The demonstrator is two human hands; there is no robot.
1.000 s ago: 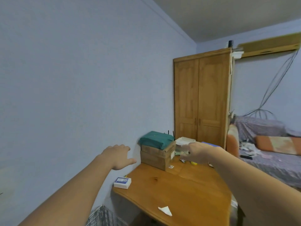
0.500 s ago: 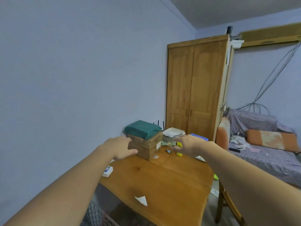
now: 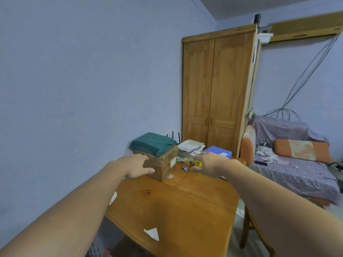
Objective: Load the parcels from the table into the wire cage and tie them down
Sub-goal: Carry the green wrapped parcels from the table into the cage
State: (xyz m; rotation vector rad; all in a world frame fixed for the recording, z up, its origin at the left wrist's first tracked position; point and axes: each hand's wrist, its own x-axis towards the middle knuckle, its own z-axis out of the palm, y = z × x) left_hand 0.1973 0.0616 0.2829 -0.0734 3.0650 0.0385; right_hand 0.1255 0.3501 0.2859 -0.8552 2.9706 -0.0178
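- The left hand (image 3: 136, 166) lies against the near left side of the cardboard box (image 3: 163, 164) at the middle of the frame; its fingers look loosely spread and nearly straight, touching the box but not curled round it.
- The right hand (image 3: 209, 165) hovers to the right of the box, apart from it, fingers slack and spread, holding nothing. A small yellow item (image 3: 198, 164) sits just behind the thumb, not gripped as far as I can tell.
- The parcels are on the far left corner of the bench (image 3: 172, 210): the box, and a green soft package (image 3: 153, 143) resting on its lid.
- Risk: the green package is loose on top. If the box is lifted tilted or fast, I judge the package could slide off, as its wrap looks smooth and plasticky.
- Risk: with only one hand on it, the box could be pushed along the bench instead of lifted, knocking the stack of papers (image 3: 191, 147) or the blue box (image 3: 218, 153) just beside it.
- Risk: the wire cage (image 3: 94, 250) shows only as a sliver at the lower left of the frame, below the bench edge, so lowering into it would be partly blind.
- Materials: the box is brown corrugated card, square-edged, with a pale label on its right face. The package is pillow-shaped and creased. The bench is glossy varnished wood with a knot, and a white paper scrap (image 3: 152, 233) lies near its front edge.
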